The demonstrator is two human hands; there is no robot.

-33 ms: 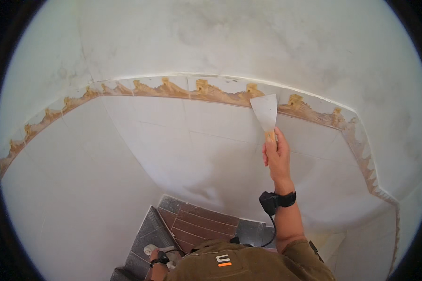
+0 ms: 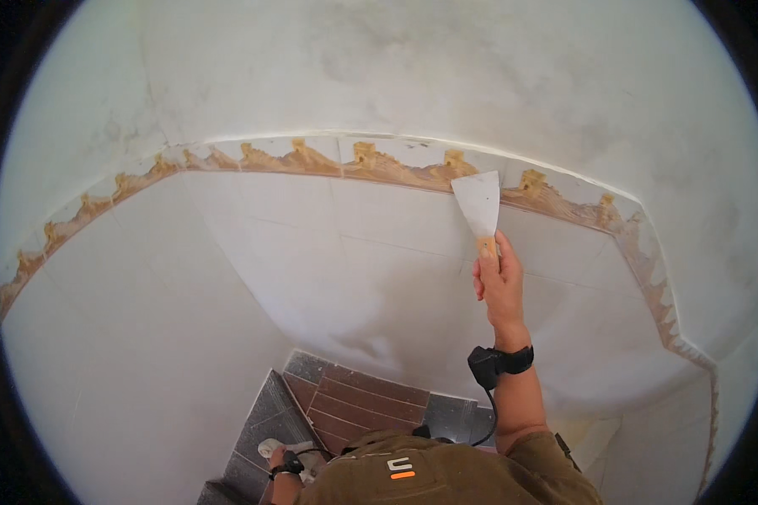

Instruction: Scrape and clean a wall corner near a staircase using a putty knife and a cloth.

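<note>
My right hand (image 2: 502,286) is wrapped round the short wooden handle of a putty knife (image 2: 477,204), with the wide pale blade pointing up. The blade lies in front of the decorative tile border (image 2: 396,172), overlapping its lower edge; whether it presses on the wall I cannot tell. That border is white with a brown and yellow raised-looking pattern. Low on the left, my left hand (image 2: 276,459) is closed on a crumpled whitish cloth (image 2: 269,447), close to my body. Its fingers are partly hidden.
Pale wall tiles (image 2: 396,227) run below the border, and a stained off-white wall (image 2: 446,67) rises above it. Far below are brown floor tiles (image 2: 366,396) and a dark grey stepped ledge (image 2: 265,412). A black device with a cable (image 2: 486,367) is strapped to my right wrist.
</note>
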